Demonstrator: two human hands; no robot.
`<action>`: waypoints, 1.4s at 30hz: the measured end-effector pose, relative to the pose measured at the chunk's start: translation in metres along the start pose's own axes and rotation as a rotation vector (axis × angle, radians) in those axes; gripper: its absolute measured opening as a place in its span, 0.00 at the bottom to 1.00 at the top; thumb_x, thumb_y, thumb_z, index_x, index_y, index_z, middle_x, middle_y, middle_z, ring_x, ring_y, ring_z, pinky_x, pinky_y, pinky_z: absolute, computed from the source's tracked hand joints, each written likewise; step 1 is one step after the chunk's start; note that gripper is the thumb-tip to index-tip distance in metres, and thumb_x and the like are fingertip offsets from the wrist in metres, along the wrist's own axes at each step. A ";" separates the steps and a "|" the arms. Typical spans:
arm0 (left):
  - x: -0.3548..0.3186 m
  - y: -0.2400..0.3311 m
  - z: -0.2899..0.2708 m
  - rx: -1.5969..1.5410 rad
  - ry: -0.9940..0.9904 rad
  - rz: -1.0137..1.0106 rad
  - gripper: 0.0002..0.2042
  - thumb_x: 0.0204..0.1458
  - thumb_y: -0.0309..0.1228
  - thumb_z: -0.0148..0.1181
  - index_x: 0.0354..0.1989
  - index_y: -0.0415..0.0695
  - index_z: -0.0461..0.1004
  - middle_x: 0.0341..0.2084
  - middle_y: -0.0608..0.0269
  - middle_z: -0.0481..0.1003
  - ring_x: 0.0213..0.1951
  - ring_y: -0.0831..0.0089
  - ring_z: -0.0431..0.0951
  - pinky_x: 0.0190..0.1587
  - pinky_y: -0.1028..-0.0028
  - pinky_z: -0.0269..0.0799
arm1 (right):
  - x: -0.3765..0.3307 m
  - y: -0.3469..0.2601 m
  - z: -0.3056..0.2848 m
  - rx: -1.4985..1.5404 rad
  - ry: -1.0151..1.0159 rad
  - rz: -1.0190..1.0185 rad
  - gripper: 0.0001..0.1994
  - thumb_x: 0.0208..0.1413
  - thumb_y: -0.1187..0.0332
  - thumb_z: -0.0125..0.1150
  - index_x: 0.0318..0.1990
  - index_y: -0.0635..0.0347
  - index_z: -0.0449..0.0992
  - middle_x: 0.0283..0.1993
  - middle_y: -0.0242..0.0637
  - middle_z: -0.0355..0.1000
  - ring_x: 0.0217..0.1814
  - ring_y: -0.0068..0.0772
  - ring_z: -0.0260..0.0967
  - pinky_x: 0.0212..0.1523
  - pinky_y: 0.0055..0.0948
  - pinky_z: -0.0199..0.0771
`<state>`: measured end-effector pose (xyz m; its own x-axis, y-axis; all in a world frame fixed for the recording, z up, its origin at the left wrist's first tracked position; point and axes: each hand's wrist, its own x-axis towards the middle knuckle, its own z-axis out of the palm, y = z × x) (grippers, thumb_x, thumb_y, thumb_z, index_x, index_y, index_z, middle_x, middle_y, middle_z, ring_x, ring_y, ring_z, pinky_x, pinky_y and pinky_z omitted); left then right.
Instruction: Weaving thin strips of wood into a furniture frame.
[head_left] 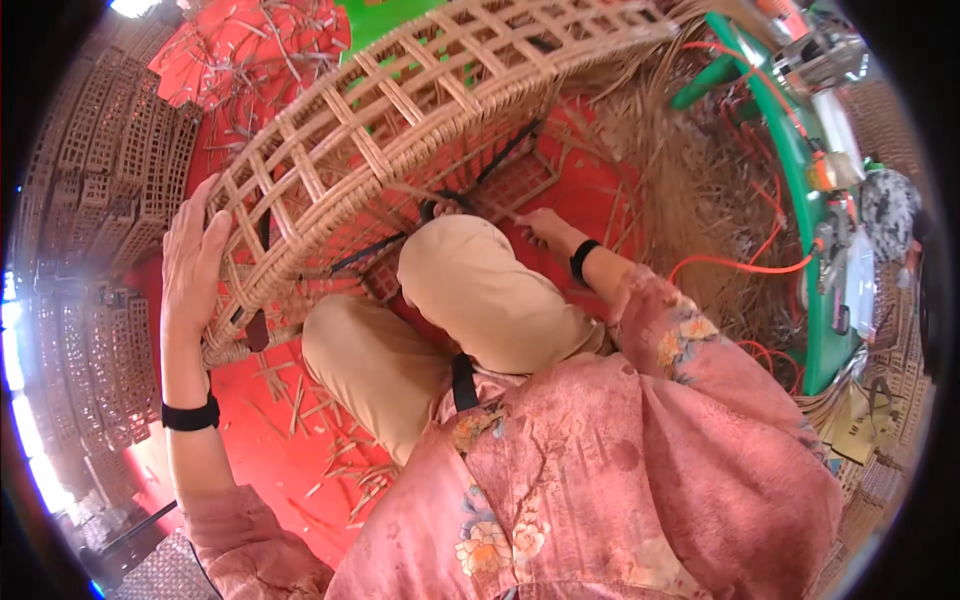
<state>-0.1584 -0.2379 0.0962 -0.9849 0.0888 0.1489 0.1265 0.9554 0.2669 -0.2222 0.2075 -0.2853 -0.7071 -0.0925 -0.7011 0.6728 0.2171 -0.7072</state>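
Observation:
A large curved wicker piece [375, 160] with an open lattice and a wrapped rim arches over my knees. My left hand [190, 260] lies against its left end, with the fingers stretched out along the outside. Beyond my raised knee, my right hand [545, 228] is closed, low beside the inner side of the wicker. A thin pale end shows at its fingertips, too small to name. Below the lattice run dark bars and more woven panels [525, 180], partly hidden by my knees.
Stacked wicker panels [85, 180] stand along the left. At right, a green stool [815, 290] carries tools and an orange hose [745, 265]. Loose cane strips [680, 170] heap beside it, and scraps litter the red floor [260, 420]. Something bright green [385, 20] is at the far side.

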 end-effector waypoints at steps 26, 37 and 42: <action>-0.011 -0.006 -0.003 -0.034 -0.008 -0.061 0.30 0.60 0.53 0.47 0.64 0.45 0.65 0.59 0.54 0.69 0.63 0.55 0.65 0.67 0.54 0.52 | -0.245 -0.175 -0.031 0.093 0.119 -0.538 0.18 0.57 0.62 0.63 0.17 0.56 0.70 0.15 0.29 0.65 0.14 0.21 0.58 0.14 0.25 0.52; 0.037 -0.076 0.029 0.059 0.005 0.196 0.28 0.63 0.51 0.44 0.66 0.47 0.63 0.64 0.51 0.65 0.66 0.52 0.62 0.66 0.57 0.57 | -0.292 -0.244 -0.009 -0.065 0.061 -0.542 0.11 0.59 0.62 0.63 0.40 0.61 0.79 0.22 0.20 0.63 0.17 0.09 0.53 0.16 0.14 0.46; 0.019 -0.063 0.030 -0.019 0.037 0.063 0.31 0.64 0.54 0.43 0.68 0.45 0.61 0.66 0.52 0.64 0.69 0.55 0.59 0.69 0.61 0.52 | -0.314 -0.230 0.014 -0.223 0.025 -0.477 0.14 0.60 0.57 0.65 0.41 0.60 0.79 0.21 0.18 0.63 0.16 0.08 0.54 0.15 0.12 0.50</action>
<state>-0.1891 -0.2879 0.0535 -0.9698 0.1377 0.2011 0.1906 0.9428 0.2736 -0.1517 0.1728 0.0962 -0.9302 -0.2087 -0.3020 0.2145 0.3587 -0.9085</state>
